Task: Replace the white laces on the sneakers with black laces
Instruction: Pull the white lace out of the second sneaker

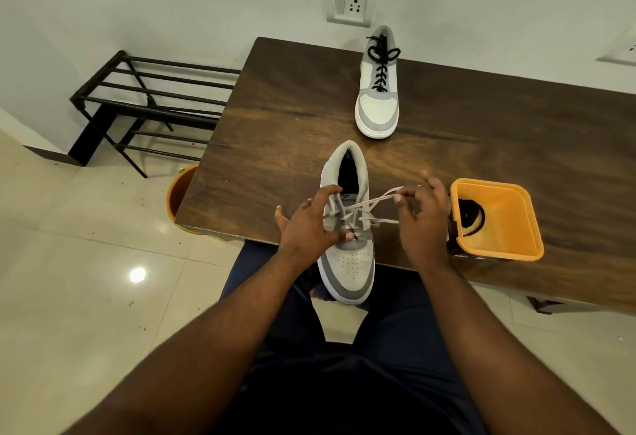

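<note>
Near shoe at the table edge: left hand grips its upper, right hand pinches the white lace (black-laced shoe at twelve o'clock).

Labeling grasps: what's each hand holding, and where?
Right hand pinches the white lace at a strand pulled out sideways. Left hand steadies the near sneaker at the eyelets.
</note>
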Motion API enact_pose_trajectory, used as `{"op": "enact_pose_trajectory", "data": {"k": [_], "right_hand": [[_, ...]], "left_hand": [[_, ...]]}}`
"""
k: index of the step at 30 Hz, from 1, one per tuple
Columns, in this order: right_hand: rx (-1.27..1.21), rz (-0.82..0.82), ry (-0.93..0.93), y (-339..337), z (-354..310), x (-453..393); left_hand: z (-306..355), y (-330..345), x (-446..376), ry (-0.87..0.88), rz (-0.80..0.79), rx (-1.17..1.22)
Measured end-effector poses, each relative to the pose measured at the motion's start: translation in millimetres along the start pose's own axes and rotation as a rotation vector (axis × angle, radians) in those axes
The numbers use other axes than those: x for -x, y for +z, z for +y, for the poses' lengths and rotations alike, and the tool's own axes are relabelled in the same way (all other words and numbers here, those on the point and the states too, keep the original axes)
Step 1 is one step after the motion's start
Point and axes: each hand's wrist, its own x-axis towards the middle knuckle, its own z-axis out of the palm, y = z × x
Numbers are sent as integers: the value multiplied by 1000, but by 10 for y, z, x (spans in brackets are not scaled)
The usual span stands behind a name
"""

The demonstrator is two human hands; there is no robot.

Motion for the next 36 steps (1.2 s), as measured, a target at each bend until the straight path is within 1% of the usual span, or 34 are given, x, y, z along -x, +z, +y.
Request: {"op": "enact_pose_trajectory", "data": {"k": [1,2,6,8,10,13,15,19,20,21,23,25,26,28,29,30,32,36], "right_hand": [[2,-4,-2,-14,-7,-8],[48,-36,-41,-9,-22,-20],[334,-280,-330,189,-166,-16],[481,-380,-364,301,-239,11],[549,-410,-343,320,-268,15],[470,-331,-325,206,-198,-11],[349,-216,-222,87,-126,-36],[100,84,25,-194,23,-127],[72,124,59,-261,61,-161],[79,121,85,-320,97,-184],[200,26,101,-363,139,-197],[279,-106,20,-338,130,-190],[256,-200,-41,-302,100,-182],[212,-452,-149,-204,17,-157],[237,-572,-187,-147,-24,-140],[282,-657,-212,-93,-59,-129],[340,-723,-245,3,-97,-128],[259,-696,-159,64,-139,-154]], "left_hand": [[-1,2,-1,-1,0,1],[-1,7,-4,-1,2,2],[-3,24,-10,-9,21,0],[-7,30,-11,-8,24,-10],[-12,43,-15,-11,22,-10],[-20,37,-17,-21,13,-10],[-24,29,-15,-18,-1,-6],[-7,29,-4,-25,-14,-5],[-6,23,1,-32,-14,7],[6,16,8,-37,-20,18],[31,-8,27,-36,-46,15],[65,-9,21,-20,-43,-12],[71,4,6,-9,-30,-21],[87,37,-33,31,23,-36],[101,46,-47,66,60,-73],[122,49,-63,102,94,-137],[176,23,-94,141,114,-272],[349,-80,-133,180,7,-429]]}}
